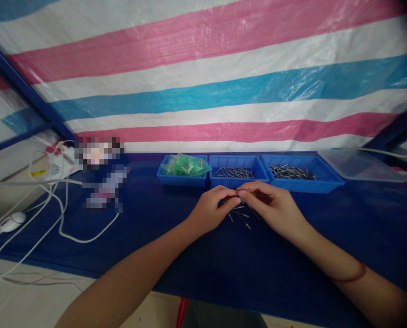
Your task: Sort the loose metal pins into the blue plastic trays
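My left hand [217, 205] and my right hand [274, 205] meet at the fingertips just in front of the blue bins, each closed in a thumb-and-finger pinch. A thin dark pin, like a blind rivet's stem, shows under my right fingertips. What sits between the left fingertips is too small to make out. Below the hands several loose blind rivets [247, 225] lie on the dark blue table top [217, 264]. The middle bin [236, 183] and the right bin [304, 186] hold many similar metal pieces. A green plastic bag [185, 165] of small parts fills the left bin [183, 181].
A clear plastic lid [363, 166] lies right of the bins. White cables [63, 223] loop across the left side, with a white mouse-like device [12, 222] and blurred-out items behind. Striped sheeting [203, 91] hangs at the back.
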A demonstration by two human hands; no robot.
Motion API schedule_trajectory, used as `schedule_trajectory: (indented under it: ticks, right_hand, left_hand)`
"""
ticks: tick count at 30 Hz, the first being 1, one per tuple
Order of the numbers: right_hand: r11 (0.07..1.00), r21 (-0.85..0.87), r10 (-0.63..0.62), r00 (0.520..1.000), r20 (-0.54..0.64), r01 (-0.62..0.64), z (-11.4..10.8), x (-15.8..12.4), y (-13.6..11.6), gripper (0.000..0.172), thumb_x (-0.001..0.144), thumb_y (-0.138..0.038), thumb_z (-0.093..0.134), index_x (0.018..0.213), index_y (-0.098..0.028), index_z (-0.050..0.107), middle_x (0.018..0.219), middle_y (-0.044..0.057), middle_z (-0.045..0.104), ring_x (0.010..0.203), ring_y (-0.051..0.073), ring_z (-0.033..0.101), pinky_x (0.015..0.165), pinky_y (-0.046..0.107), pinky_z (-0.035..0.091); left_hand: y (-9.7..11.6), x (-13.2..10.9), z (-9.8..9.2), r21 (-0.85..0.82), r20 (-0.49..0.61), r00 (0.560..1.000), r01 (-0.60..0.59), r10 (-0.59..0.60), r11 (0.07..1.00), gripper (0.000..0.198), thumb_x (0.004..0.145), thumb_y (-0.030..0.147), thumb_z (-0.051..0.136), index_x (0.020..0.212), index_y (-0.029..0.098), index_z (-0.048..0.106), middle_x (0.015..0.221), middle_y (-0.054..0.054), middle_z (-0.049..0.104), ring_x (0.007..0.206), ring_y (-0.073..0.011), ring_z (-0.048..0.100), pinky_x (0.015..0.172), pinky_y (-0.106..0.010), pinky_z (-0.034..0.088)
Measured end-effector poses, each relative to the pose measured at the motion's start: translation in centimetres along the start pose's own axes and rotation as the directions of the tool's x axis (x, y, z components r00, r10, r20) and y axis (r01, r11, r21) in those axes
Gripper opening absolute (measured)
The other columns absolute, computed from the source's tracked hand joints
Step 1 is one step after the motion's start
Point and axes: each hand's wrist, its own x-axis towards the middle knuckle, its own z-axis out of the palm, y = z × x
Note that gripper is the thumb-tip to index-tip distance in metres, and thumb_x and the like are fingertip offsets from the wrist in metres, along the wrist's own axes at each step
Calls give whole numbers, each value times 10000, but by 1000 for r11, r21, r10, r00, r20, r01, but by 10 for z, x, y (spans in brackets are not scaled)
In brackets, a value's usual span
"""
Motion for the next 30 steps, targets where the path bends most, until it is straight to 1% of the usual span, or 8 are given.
schedule_trajectory:
  ticks: [5, 10, 12, 19, 24, 25, 27, 30]
  right_hand:
    - [994, -93, -59, 998, -30, 56, -1, 0, 2, 174, 827, -380, 605, 861, -219, 662, 825, 45, 652, 762, 187, 604, 648, 319, 484]
    - [976, -148, -156, 987, 29, 158, -2, -1, -3, 160, 851, -369, 572, 862, -230, 651, 815, 54, 637, 760, 198, 592, 629, 336, 478]
    - [970, -157, -181, 983, 36, 185, -3, -1, -5, 145, 855, -352, 567, 871, -233, 649, 818, 56, 630, 744, 196, 585, 615, 336, 470]
    - [974, -166, -149, 988, 27, 151, -6, 1, -1, 159, 859, -356, 546, 914, -238, 637, 784, 44, 599, 691, 179, 563, 589, 319, 465]
    - [959, -220, -156, 982, 110, 177, -7, 3, 3, 153, 870, -327, 525, 886, -221, 635, 827, 52, 624, 731, 183, 578, 619, 315, 464]
    - [954, -240, -160, 982, 102, 180, -9, 5, 3, 156, 873, -324, 520, 881, -221, 636, 834, 54, 630, 749, 187, 582, 634, 317, 463]
    - [940, -297, -169, 985, 29, 170, -17, 9, 3, 165, 875, -333, 512, 869, -224, 635, 837, 52, 639, 757, 192, 584, 645, 317, 456]
    - [884, -462, -165, 972, -165, 72, -41, 17, 7, 191, 864, -360, 506, 838, -219, 632, 809, 49, 647, 702, 188, 577, 633, 314, 436]
  left_hand:
    - [0, 0, 0, 18, -22, 997, -70, 70, 997, 196, 888, 290, 540, 933, 132, 649, 904, -62, 635, 877, -155, 590, 822, -262, 458]
    - [-3, -1, 1, 41, 12, 996, -92, 92, 995, 179, 881, 296, 552, 944, 153, 641, 974, -72, 625, 944, -173, 582, 873, -293, 454]
    - [-3, -1, 0, 30, 0, 995, -99, 99, 995, 179, 880, 294, 552, 938, 148, 641, 980, -77, 622, 940, -173, 585, 868, -291, 457]
    - [3, 2, -7, 31, -136, 987, -85, 89, 996, 168, 871, 306, 560, 902, 164, 646, 917, -61, 636, 884, -168, 588, 829, -295, 462]
    - [3, 2, -7, 29, -161, 984, -75, 78, 997, 188, 879, 325, 552, 894, 158, 637, 897, -55, 639, 863, -161, 591, 802, -278, 465]
    - [2, 2, -7, 35, -152, 986, -59, 63, 998, 202, 878, 333, 552, 937, 157, 632, 906, -54, 641, 862, -160, 593, 792, -276, 467]
    - [2, 0, -6, 77, -109, 993, -38, 46, 996, 265, 878, 355, 552, 1049, 162, 611, 931, -56, 646, 881, -166, 594, 799, -283, 468]
    - [3, -3, -6, 226, 36, 994, -108, 103, 968, 324, 884, 379, 541, 1150, 202, 594, 1022, -65, 647, 991, -191, 569, 899, -326, 433]
